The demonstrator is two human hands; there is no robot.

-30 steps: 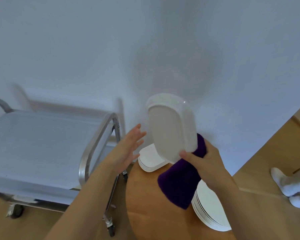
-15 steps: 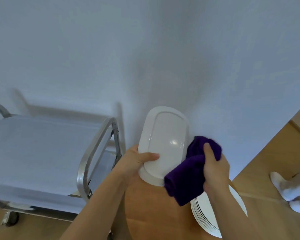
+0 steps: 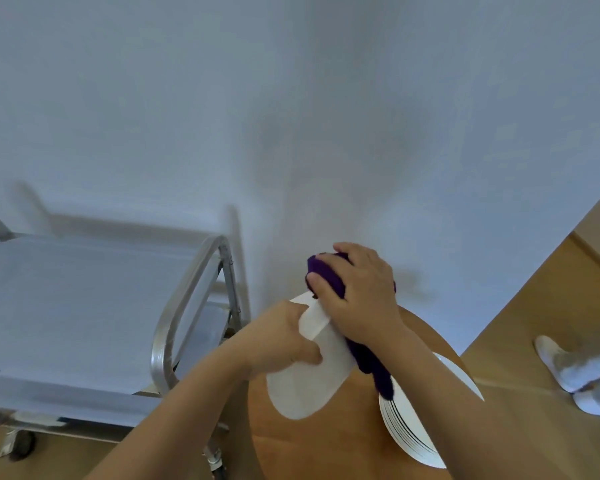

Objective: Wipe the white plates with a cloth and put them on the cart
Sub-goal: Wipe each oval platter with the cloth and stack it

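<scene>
White wall fills the background; a round wooden table (image 3: pixel 326 445) stands beside a steel cart (image 3: pixel 84 306). Left hand (image 3: pixel 278 341) grips a white plate (image 3: pixel 312 382) by its edge above the table. Right hand (image 3: pixel 357 299) presses a purple cloth (image 3: pixel 329 278) against the plate. A plate stack (image 3: pixel 409 424) rests on the table's right side.

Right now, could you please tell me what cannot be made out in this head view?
- Wiped face of the plate: it faces away, and the right hand with the cloth covers it.
- Stack of plates: the right forearm crosses it, so its count is unclear.
- Cart: the left and bottom edges cut it off; its wheels are blurred.
- Person at right: cut off by the edge; only blurred white footwear shows.
</scene>
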